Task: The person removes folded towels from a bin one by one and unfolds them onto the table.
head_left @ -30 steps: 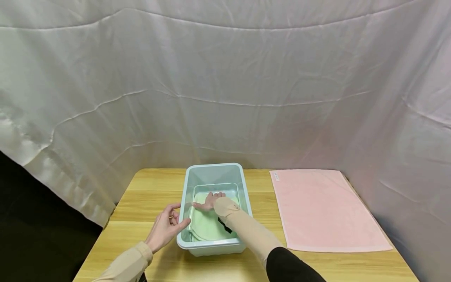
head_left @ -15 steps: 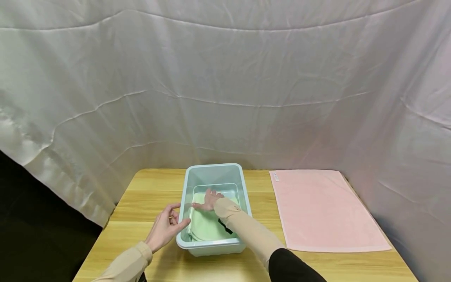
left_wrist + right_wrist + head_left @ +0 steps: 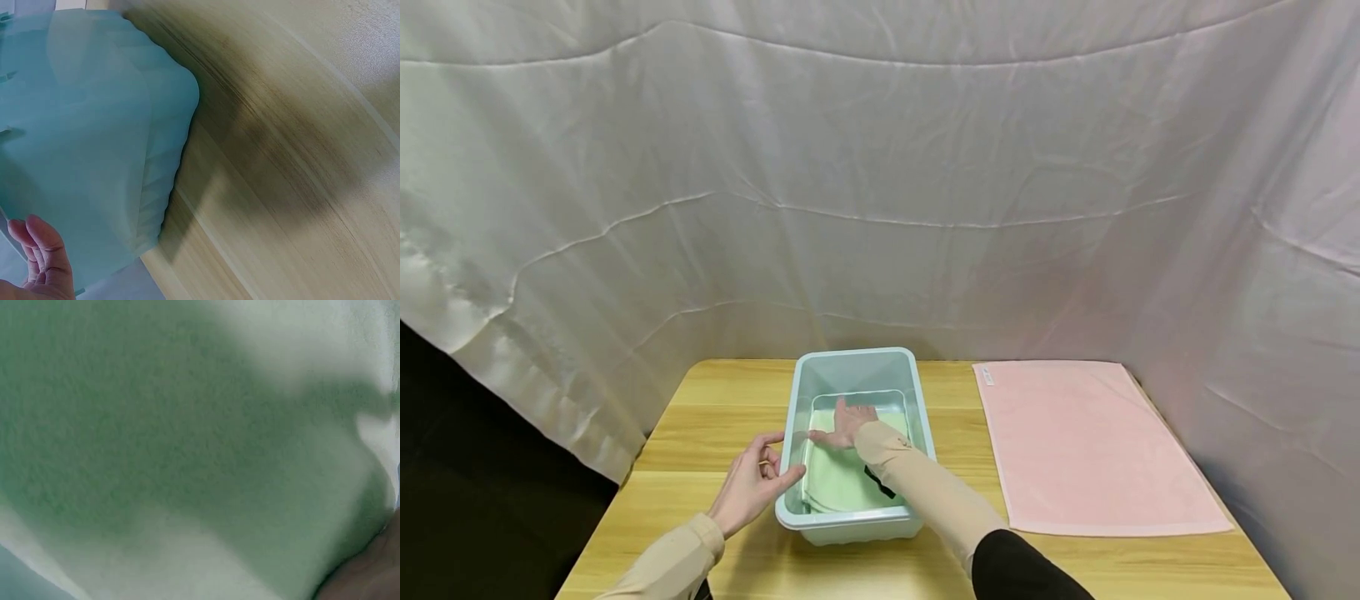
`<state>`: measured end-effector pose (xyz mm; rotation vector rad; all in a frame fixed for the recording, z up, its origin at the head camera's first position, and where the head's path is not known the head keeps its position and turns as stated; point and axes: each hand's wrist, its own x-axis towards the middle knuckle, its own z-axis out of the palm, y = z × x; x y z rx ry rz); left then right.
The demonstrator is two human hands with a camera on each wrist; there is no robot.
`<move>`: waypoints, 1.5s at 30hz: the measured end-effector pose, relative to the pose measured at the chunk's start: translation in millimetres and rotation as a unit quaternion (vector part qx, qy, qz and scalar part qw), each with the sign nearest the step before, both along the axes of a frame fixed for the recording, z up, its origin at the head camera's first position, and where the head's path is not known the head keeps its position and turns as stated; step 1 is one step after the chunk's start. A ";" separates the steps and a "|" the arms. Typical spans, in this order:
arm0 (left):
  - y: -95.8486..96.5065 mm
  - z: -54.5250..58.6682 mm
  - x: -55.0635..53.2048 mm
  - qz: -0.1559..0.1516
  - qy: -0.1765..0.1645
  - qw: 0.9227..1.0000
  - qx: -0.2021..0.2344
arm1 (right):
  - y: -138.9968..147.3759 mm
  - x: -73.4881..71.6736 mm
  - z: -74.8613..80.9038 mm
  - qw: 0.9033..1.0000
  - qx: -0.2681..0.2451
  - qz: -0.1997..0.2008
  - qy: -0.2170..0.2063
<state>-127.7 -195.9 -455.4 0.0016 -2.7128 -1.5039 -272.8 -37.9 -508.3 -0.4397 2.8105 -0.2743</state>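
A pale blue plastic bin [image 3: 793,400] stands on the wooden table. Folded in its bottom lies a light green towel [image 3: 838,483], which fills most of the right wrist view as green cloth [image 3: 125,425]. My right hand [image 3: 848,423] reaches into the bin and rests on the towel, fingers extended and thumb out to the left; my forearm covers part of the cloth. At the bin's left side, my left hand [image 3: 752,479] holds the rim, thumb over the edge and bent fingers outside. The left wrist view shows that hand [image 3: 47,259] beside the bin's wall [image 3: 94,156].
A pink towel [image 3: 1090,450] lies spread flat on the right of the wooden table [image 3: 722,417], its label at the far left corner. A grey curtain [image 3: 880,208] hangs behind and at both sides. Dark cloth [image 3: 482,467] shows at the lower left.
My right hand's fingers have lifted and spread a little, the index finger pointing farther up. My left hand, the bin and the pink towel stay nearly as they were.
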 end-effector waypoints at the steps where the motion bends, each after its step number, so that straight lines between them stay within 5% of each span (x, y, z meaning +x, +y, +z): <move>1: 0.1 0.0 0.1 0.000 -0.001 1.000 0.000 | -0.2 -1.1 -0.8 1.000 0.005 0.003 0.011; 8: 0.4 -0.9 -0.1 0.000 0.003 1.000 -0.001 | -0.3 -3.2 0.3 0.996 0.036 0.024 0.084; 26: 0.3 1.7 -1.4 0.001 -0.004 1.000 0.000 | 5.9 1.5 7.2 0.985 0.038 0.048 0.159; 32: 0.0 1.7 -0.8 0.002 -0.006 1.000 0.000 | 9.0 4.2 10.1 0.976 0.048 0.071 0.202; 45: -7.2 4.1 -0.9 0.014 -0.004 0.999 -0.034 | 14.3 14.8 40.0 0.963 0.047 0.107 0.242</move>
